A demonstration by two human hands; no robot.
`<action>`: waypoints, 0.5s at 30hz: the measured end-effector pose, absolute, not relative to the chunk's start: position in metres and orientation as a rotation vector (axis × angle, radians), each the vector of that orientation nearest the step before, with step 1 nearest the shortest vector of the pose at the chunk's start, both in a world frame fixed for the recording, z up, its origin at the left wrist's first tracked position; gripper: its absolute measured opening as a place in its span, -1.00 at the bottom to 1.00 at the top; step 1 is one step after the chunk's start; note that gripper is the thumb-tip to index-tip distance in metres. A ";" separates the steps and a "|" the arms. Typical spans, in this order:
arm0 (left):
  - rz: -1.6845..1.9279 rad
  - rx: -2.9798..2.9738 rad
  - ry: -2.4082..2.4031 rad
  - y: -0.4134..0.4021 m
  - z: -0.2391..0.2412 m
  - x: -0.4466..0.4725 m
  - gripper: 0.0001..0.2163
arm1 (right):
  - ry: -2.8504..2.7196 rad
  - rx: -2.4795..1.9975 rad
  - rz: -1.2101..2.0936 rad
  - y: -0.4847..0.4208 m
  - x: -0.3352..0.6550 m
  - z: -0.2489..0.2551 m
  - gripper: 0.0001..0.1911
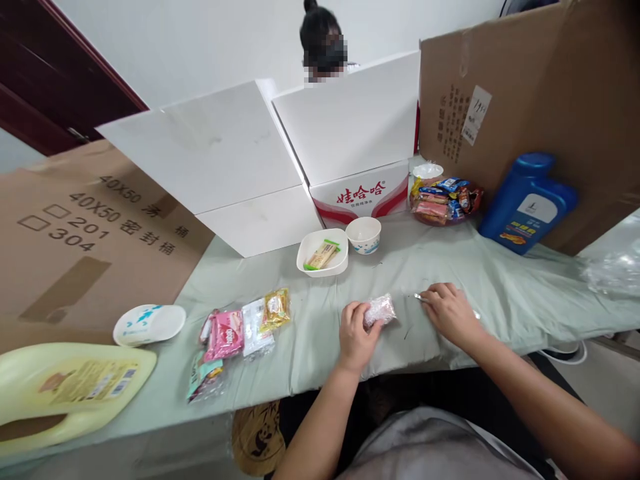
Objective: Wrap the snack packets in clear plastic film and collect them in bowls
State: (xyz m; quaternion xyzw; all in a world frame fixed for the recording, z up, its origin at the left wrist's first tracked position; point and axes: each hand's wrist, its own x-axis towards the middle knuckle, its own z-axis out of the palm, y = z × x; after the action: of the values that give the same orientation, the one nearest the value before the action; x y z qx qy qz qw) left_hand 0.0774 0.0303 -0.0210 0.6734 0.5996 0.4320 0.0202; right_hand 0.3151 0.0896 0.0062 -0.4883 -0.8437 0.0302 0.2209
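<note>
1. The left hand (357, 337) is clamping its grip on a wrapped packet (379, 311) near the counter's (313, 357) 6 o'clock edge.
2. At the packet's 3 o'clock, the right hand (451, 315) is pinching a slim silvery item (418, 297).
3. A white bowl (365, 247) is standing at the packet's 12 o'clock.

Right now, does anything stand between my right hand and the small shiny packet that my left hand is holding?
No visible obstacle. Between the right hand and the packet in the left hand are green cloth, a thin dark strand, and a small silvery thing at the right hand.
</note>
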 end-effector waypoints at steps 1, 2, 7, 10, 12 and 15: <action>1.346 2.060 1.843 0.030 -0.021 0.078 -0.81 | -2.313 -1.239 0.147 0.086 0.307 0.008 -0.76; 1.365 2.028 1.810 0.030 -0.021 0.077 -0.88 | -2.296 -1.124 0.224 0.082 0.297 0.011 -0.76; 1.515 1.856 1.632 0.026 -0.021 0.070 -0.93 | -2.324 -0.946 0.466 0.067 0.242 0.014 -0.53; 1.478 1.752 1.617 0.025 -0.023 0.069 -0.87 | -2.393 -1.070 0.508 0.074 0.229 0.012 -0.65; 1.390 1.738 1.669 0.026 -0.024 0.069 -0.76 | -2.348 -1.101 0.549 0.081 0.231 0.010 -0.73; 1.331 1.799 1.698 0.029 -0.026 0.070 -0.77 | -2.123 -1.105 0.565 0.092 0.251 0.007 -0.70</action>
State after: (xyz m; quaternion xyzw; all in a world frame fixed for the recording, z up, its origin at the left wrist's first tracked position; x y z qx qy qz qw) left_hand 0.0701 0.0290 -0.0262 0.6316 0.5961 0.4672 0.1656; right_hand 0.2508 0.0917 0.0071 -0.4235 -0.8135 0.2167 0.3345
